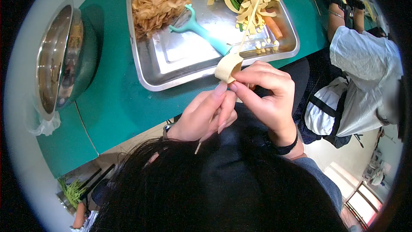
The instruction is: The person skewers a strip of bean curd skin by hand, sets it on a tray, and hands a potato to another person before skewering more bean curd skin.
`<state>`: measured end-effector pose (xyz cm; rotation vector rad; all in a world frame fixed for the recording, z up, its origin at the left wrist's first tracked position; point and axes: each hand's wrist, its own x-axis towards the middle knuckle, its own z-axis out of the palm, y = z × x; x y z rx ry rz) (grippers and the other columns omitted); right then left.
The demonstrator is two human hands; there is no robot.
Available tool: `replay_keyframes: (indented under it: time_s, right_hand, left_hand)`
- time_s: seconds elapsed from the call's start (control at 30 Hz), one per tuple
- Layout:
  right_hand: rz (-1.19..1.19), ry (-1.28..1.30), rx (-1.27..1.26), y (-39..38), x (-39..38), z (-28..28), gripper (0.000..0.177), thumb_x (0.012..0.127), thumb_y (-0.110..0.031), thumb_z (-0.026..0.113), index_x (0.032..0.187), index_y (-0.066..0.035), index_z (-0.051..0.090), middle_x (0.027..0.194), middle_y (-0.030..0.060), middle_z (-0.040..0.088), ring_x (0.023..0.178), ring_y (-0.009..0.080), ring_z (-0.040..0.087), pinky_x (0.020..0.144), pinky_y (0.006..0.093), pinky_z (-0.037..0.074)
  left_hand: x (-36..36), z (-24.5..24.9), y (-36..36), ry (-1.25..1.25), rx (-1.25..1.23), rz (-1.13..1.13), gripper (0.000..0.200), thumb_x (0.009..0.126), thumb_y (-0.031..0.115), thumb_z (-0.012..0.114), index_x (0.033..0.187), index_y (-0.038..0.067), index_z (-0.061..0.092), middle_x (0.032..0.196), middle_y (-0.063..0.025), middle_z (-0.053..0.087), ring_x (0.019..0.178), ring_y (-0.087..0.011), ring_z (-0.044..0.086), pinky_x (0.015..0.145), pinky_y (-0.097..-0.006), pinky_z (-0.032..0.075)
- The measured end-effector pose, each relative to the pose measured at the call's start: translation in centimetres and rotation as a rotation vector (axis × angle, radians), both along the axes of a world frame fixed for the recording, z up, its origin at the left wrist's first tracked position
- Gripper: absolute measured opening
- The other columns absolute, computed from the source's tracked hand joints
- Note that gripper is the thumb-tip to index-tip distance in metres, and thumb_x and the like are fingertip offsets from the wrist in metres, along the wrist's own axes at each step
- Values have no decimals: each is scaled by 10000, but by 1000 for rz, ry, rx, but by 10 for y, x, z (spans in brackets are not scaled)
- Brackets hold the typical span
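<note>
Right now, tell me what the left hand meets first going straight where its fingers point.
The left hand meets the folded beige strip at once, since it touches it; beyond, probably the steel tray rim.

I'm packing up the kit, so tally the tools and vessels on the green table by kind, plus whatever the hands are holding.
metal tray: 1
metal bowl: 1
teal peeler: 1
rolled strip, pinched between left hand and right hand: 1
Total: 4
</note>
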<state>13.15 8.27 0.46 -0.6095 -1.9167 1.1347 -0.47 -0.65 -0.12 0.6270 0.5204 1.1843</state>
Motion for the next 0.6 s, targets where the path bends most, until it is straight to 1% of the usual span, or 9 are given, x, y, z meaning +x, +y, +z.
replay_keyframes:
  time_s: [0.1, 0.27, 0.3, 0.4, 0.47, 0.5, 0.57, 0.6]
  right_hand:
    - [-6, -2, -66, 0, -1, 2, 163, 692, -14, 699, 852, -1, 670, 778, 98, 661, 647, 141, 614, 574, 236, 470]
    - [-2, 41, -144, -1, 1, -3, 170, 715, -24, 692, 882, 0, 670, 810, 98, 669, 683, 113, 613, 608, 217, 473]
    - [-13, 49, -199, -2, 1, -4, 165, 722, -22, 686, 884, 3, 669, 812, 96, 670, 689, 108, 613, 617, 214, 473]
    - [-37, 81, -366, -4, 0, -7, 153, 748, -12, 667, 899, 13, 665, 818, 91, 672, 710, 99, 616, 645, 209, 477]
    - [-46, 113, -481, -4, 1, -8, 150, 770, -1, 649, 917, 25, 657, 823, 91, 672, 730, 101, 622, 666, 210, 482]
    - [-59, 154, -490, -3, 1, -9, 153, 777, 3, 641, 927, 31, 652, 826, 96, 671, 736, 108, 626, 672, 210, 484]
    - [-85, 236, -507, 0, 1, -13, 159, 791, 10, 627, 946, 42, 641, 832, 107, 669, 749, 124, 635, 683, 211, 489]
    - [-70, 252, -494, 3, 1, -10, 178, 795, 12, 623, 971, 40, 631, 834, 118, 666, 750, 134, 639, 663, 210, 495]
  left_hand:
    - [2, -5, 0, 44, 34, 26, 556, 960, 453, 222, 594, 73, 399, 477, 7, 320, 411, -91, 290, 411, -222, 221]
    - [3, -8, -2, 270, 49, 50, 594, 927, 539, 241, 633, 65, 443, 483, 17, 347, 418, -61, 308, 384, -211, 212]
    - [3, -8, -2, 318, 49, 61, 604, 921, 553, 240, 646, 60, 453, 482, 19, 350, 416, -54, 309, 378, -208, 209]
    - [-1, -7, 0, 355, -1, 6, 615, 924, 551, 223, 696, 43, 483, 490, 26, 362, 403, -42, 300, 375, -197, 207]
    - [2, -4, 1, 362, -6, 50, 620, 931, 538, 199, 722, 35, 497, 493, 31, 363, 394, -40, 294, 375, -193, 209]
    - [3, -1, 1, 366, -8, 72, 624, 934, 531, 187, 735, 31, 503, 494, 34, 364, 390, -39, 290, 376, -190, 210]
    - [0, 3, 2, 399, -42, 64, 564, 951, 472, 228, 746, 31, 511, 511, 40, 373, 396, -33, 290, 379, -185, 217]
    - [0, 4, 2, 416, -59, 60, 534, 960, 443, 248, 751, 30, 515, 520, 43, 377, 400, -30, 291, 380, -182, 221]
